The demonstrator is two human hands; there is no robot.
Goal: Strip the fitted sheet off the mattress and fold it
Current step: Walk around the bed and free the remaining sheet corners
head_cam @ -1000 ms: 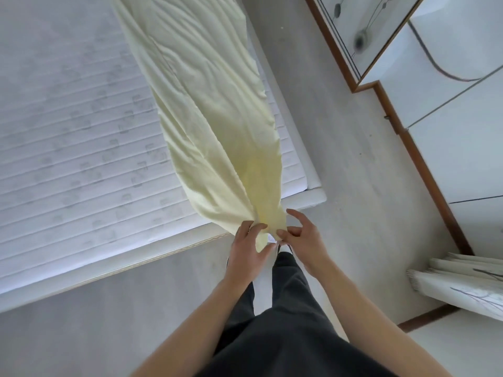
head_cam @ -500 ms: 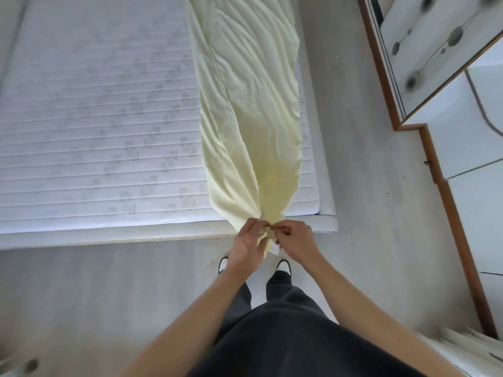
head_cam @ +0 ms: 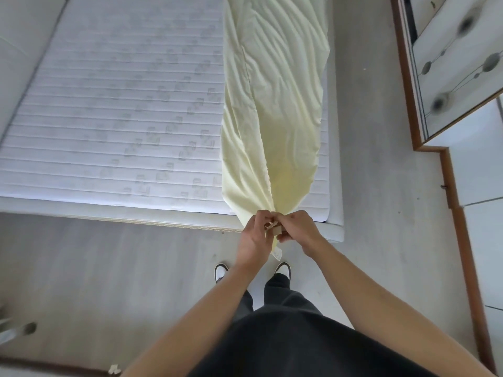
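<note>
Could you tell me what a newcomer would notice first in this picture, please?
The eye goes first to the long pale yellow sheet, lying in a narrow strip along the right side of the bare quilted mattress. At its near end, past the bed's foot edge, the left hand and right hand pinch the gathered corners together, a small label hanging below.

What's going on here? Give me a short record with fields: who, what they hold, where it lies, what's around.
who: a person standing at the foot of the bed
left hand: closed on the sheet's gathered end
right hand: closed on the same end
sheet: pale yellow, folded into a long strip lying on the mattress
mattress: white, quilted, otherwise bare
label: hangs below the hands
floor: light grey
</note>
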